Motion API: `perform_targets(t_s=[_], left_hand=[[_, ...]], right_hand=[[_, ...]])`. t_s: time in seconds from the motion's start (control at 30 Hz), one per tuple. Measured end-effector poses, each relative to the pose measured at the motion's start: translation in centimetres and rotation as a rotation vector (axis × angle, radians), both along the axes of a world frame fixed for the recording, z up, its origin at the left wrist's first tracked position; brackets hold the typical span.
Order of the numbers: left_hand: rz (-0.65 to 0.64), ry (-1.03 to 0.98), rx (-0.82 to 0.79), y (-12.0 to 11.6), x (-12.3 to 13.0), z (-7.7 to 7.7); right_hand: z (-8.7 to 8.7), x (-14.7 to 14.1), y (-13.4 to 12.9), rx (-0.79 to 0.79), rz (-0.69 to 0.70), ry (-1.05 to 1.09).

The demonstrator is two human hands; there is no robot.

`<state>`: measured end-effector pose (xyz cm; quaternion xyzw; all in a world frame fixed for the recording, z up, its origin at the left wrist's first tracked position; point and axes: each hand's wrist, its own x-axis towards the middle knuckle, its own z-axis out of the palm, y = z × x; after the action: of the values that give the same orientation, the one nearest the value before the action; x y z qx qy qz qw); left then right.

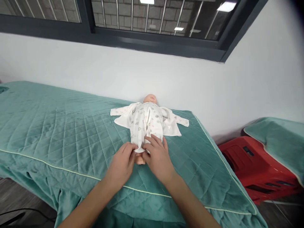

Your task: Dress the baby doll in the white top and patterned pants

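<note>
A baby doll (pixel 150 98) lies on its back on the green quilted cover, its head toward the wall. White printed baby trousers (pixel 142 122) cover its front and legs, and a white baby jacket (pixel 171 123) lies spread open beneath, sleeves out to both sides. At the lower end, my left hand (pixel 122 163) pinches the left edge of the trouser hem. My right hand (pixel 158 156) holds the other side of the hem between thumb and fingers, its other fingers lying over the cloth. The doll's feet (pixel 140 159) show between my hands, below the hem.
The doll rests on a bed with a green quilted cover (pixel 78 136) trimmed with pale piping. Behind stands a white wall (pixel 99 69) with a dark window frame (pixel 154 41). A red plastic object (pixel 251 164), partly under green cloth (pixel 280 136), stands at the right.
</note>
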<state>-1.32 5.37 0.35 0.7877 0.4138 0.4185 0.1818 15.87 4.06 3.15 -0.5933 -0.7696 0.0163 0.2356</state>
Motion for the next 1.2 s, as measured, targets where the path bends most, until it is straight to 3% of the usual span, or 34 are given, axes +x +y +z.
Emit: perform_targets(t_s=[0.17,0.3,0.47,0.67,0.8,0.9,1.0,1.2], left_hand=[[0.013,0.017,0.002,-0.3,-1.5,-1.3],[0.028,0.074,-0.005,-1.3,-2.4,-2.7],[0.017,0.222,0.091,-2.4,-1.4,-2.5],[0.051,0.376,0.221,-2.3,1.3,-1.9],[0.087,0.288,0.309,-1.6,1.7,-2.7],[0.131,0.124,0.305,-1.3,1.3,-3.3],[0.150,0.111,0.294,-1.2,0.9,-3.5],[0.118,0.145,0.324,-0.9,1.0,-2.1]], right_hand=[[2.0,0.2,-1.3,0.007,0.081,-0.012],[2.2,-0.2,-2.6,0.038,0.150,-0.037],[0.8,0.3,-3.2,0.005,0.119,0.136],[-1.6,2.7,-4.1,-0.003,-0.066,0.419],[-3.3,3.4,-4.6,-0.040,-0.141,0.438],[-4.1,3.1,-4.3,-0.030,-0.176,0.434],[-4.5,2.7,-3.4,0.003,-0.192,0.401],[-4.9,2.8,-1.7,0.002,-0.188,0.388]])
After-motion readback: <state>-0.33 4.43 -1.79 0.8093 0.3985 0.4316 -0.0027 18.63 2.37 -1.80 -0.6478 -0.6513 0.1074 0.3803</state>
